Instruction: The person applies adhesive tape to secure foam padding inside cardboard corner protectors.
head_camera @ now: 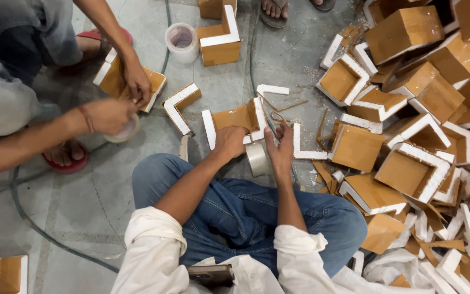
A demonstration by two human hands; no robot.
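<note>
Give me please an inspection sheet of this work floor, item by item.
Surface: grey stone floor, dusty.
Job's things: brown-and-white foam corner piece under the left hand; tape roll on the floor by the right hand.
Clutter: pile of taped corner pieces; offcut strips.
Grippers: both hands bare; grip unclear.
Cables: dark hose across the floor.
Surroundings: co-worker's hands on another piece; sandalled foot; second tape roll.

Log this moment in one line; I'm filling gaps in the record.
left hand: on foam corner piece | right hand: by tape roll | co-worker: taping another piece
</note>
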